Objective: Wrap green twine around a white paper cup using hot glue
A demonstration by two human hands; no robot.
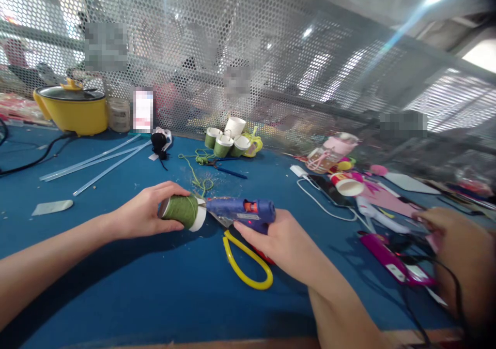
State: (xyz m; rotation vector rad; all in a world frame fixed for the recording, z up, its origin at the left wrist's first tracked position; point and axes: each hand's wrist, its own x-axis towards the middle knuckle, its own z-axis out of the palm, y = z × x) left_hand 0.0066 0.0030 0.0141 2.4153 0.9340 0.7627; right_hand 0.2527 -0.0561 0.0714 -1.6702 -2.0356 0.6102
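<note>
My left hand (149,212) is wrapped around a small paper cup (181,211) wound with green yarn, tipped on its side with the white rim facing right. In my right hand (284,238) is a blue hot glue gun (242,209), a small red light showing on its body. Its nozzle points left and meets or nearly meets the cup's rim; I cannot tell which. Below the glue gun lie scissors (248,266) with a yellow handle loop, partly hidden by my right hand. A loose strand of green yarn (194,173) trails on the table behind the cup.
Several yarn-wrapped cups (223,145) stand at the back beside blue-handled pliers (230,172). Glue sticks (112,168) and a yellow electric pot (75,111) are at left. At right are a phone (329,190), a magenta power strip (395,261) with cables and another person's hand (457,230).
</note>
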